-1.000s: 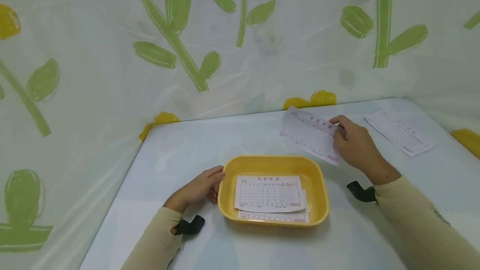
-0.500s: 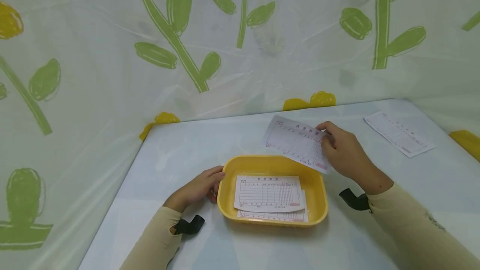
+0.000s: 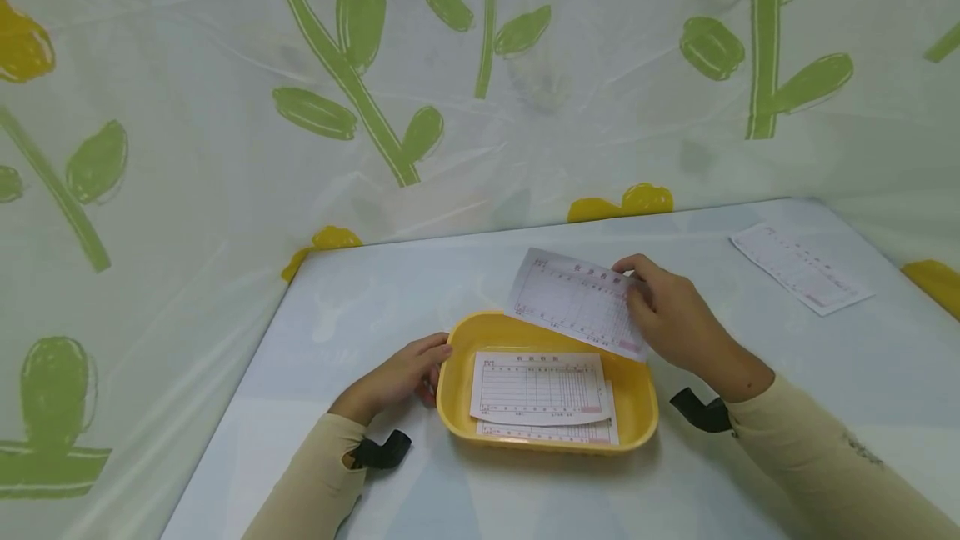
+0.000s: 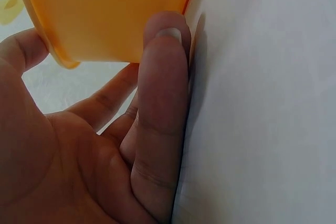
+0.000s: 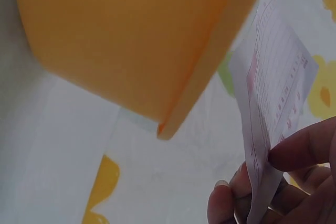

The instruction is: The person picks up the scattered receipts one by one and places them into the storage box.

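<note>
A yellow plastic basket stands on the table with printed receipt slips lying overlapped inside. My left hand rests against its left side. In the left wrist view, one fingertip meets the rim of the basket and another finger lies along the outer wall near the table. My right hand pinches another receipt slip by its right end, thumb against fingers. That slip is tilted over the basket's back rim; in the right wrist view the slip bends slightly beside the basket wall.
Another receipt slip or stack lies at the table's back right. A white tabletop meets a hanging curtain with printed green leaves and yellow flowers. Black bands are on both wrists.
My right hand has moved left and toward me, bringing its slip from beyond the basket's back right to over its back rim. My left hand and the basket have stayed put.
</note>
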Demonstrator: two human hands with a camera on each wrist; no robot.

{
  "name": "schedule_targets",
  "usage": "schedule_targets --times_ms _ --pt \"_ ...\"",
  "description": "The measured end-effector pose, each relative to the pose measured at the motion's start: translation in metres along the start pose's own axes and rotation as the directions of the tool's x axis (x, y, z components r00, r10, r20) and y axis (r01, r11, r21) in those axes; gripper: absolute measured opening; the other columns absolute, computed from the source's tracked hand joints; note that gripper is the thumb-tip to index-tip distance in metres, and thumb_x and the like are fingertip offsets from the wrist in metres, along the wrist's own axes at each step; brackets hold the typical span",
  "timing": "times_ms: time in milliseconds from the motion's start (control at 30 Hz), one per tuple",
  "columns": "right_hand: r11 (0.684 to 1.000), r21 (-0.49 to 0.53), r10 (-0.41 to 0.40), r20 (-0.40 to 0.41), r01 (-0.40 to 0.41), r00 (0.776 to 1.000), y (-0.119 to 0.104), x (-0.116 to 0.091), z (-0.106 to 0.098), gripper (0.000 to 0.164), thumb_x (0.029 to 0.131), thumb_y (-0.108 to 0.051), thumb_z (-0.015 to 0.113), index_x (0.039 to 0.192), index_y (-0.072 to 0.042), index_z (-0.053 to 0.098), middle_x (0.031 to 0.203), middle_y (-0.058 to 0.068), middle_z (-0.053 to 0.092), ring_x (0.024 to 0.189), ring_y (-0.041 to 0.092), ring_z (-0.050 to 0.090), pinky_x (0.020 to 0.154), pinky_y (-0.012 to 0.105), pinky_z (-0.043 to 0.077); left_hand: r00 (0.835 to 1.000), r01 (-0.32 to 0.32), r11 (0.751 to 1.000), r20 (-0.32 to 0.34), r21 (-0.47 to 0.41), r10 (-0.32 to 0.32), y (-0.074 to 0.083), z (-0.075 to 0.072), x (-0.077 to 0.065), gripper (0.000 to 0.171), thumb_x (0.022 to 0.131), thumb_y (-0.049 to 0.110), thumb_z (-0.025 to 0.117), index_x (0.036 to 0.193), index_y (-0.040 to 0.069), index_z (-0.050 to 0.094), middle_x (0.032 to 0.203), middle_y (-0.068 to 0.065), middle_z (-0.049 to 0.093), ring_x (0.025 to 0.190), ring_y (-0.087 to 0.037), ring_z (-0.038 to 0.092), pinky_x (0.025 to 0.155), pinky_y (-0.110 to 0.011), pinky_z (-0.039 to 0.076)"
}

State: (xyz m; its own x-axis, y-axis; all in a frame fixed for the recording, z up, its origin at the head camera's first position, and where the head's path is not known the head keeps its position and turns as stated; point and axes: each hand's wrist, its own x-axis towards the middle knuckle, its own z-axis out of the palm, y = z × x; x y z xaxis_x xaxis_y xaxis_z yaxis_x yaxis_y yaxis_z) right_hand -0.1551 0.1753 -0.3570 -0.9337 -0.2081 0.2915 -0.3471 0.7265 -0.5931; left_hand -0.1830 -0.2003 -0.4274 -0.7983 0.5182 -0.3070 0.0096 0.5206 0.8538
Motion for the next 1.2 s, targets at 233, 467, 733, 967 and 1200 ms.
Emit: schedule_targets --times_ms 233,467,733,967,1200 --pt "0.999 0.021 -0.043 0.022 0.043 0.999 -0.002 0.0 0.008 0.028 0.099 -0.001 0.043 0.125 -0.002 0.054 0.097 0.015 0.064 0.059 0.015 0.049 0.048 0.02 0.041 1.0 -0.004 1.0 -0.001 -0.013 0.004 0.0 0.0 0.0 0.047 0.107 0.038 0.037 0.143 0.01 0.046 0.075 -0.002 0.061 0.073 -0.018 0.062 0.067 -0.035 0.058" --pt "0.998 0.02 -0.052 0.056 0.051 0.997 -0.008 -0.003 0.017 0.029 0.098 0.0 0.044 0.125 -0.001 0.055 0.094 0.012 0.063 0.059 0.013 0.048 0.05 0.02 0.043 1.0 -0.009 1.0 0.005 -0.008 0.009 -0.001 0.0 0.001 0.046 0.107 0.038 0.037 0.142 0.009 0.046 0.075 -0.001 0.062 0.074 -0.018 0.063 0.066 -0.034 0.058" --pt "0.994 0.023 -0.11 0.085 0.108 0.99 -0.008 -0.007 0.032 0.027 0.098 0.002 0.048 0.123 -0.004 0.057 0.101 0.008 0.065 0.075 0.013 0.055 0.064 0.022 0.051 1.0 -0.021 1.0 0.008 -0.007 0.021 0.0 0.0 0.0 0.044 0.107 0.037 0.036 0.139 0.009 0.048 0.075 -0.001 0.062 0.072 -0.017 0.063 0.065 -0.034 0.057" --pt "0.991 0.013 -0.13 0.101 0.13 0.986 -0.012 -0.01 0.044 0.026 0.098 0.003 0.05 0.122 -0.005 0.058 0.109 0.007 0.067 0.084 0.015 0.057 0.074 0.026 0.056 1.0 -0.028 1.0 0.007 0.001 0.028 -0.001 0.0 0.0 0.043 0.107 0.037 0.036 0.137 0.009 0.049 0.075 -0.001 0.062 0.072 -0.017 0.063 0.065 -0.034 0.058" --pt "0.987 0.022 -0.163 0.131 0.162 0.978 -0.01 -0.011 0.055 0.028 0.099 0.004 0.048 0.124 -0.006 0.057 0.121 0.009 0.067 0.108 0.022 0.065 0.097 0.047 0.054 0.999 -0.035 0.999 0.002 0.008 0.035 -0.002 0.0 0.001 0.042 0.107 0.038 0.036 0.135 0.009 0.05 0.076 -0.001 0.063 0.071 -0.017 0.063 0.064 -0.034 0.057"
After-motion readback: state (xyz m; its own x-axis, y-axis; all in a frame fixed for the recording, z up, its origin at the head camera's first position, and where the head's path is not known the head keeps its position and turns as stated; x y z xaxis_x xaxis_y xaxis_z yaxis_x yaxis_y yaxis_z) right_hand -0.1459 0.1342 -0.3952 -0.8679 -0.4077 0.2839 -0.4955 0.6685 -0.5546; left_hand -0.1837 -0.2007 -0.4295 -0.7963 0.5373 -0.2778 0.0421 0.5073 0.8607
